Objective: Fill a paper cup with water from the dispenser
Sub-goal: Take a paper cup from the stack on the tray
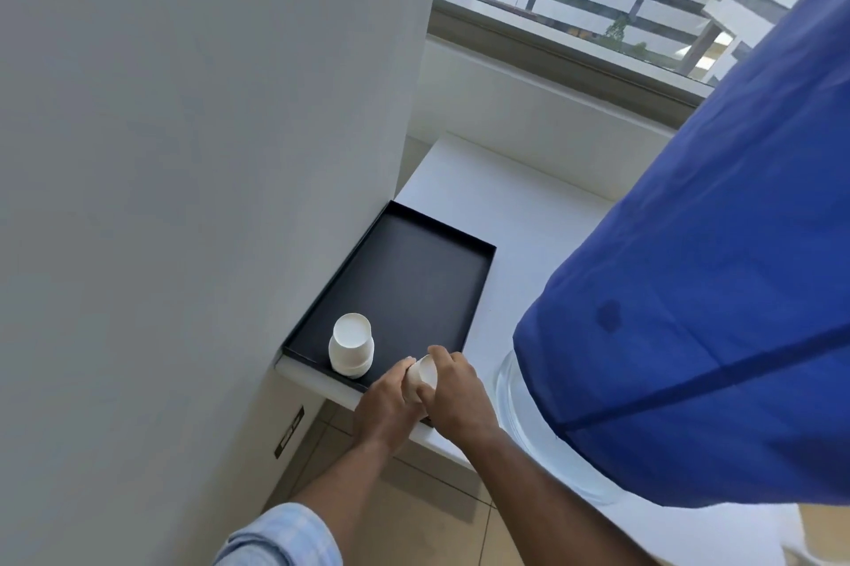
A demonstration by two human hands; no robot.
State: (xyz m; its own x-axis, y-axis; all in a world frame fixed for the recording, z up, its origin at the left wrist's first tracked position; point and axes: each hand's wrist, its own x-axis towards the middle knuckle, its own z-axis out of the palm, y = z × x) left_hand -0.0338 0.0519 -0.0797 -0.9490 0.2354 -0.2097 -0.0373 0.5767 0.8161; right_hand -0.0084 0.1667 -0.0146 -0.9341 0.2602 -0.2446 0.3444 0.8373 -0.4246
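Observation:
A white paper cup [422,374] lies on its side between my two hands, just over the near corner of a black tray [404,275]. My left hand [388,409] grips its lower end and my right hand [455,395] wraps its upper side. A short stack of white paper cups [351,347] stands upside down on the tray to the left of my hands. The big blue water bottle [699,289] of the dispenser fills the right side, its neck set in a white collar [519,409]. No tap is visible.
The tray rests on a white counter [519,215] that runs back to a window sill. A grey wall [184,151] stands close on the left, with a wall socket [290,432] low down. Beige floor tiles [414,515] lie below.

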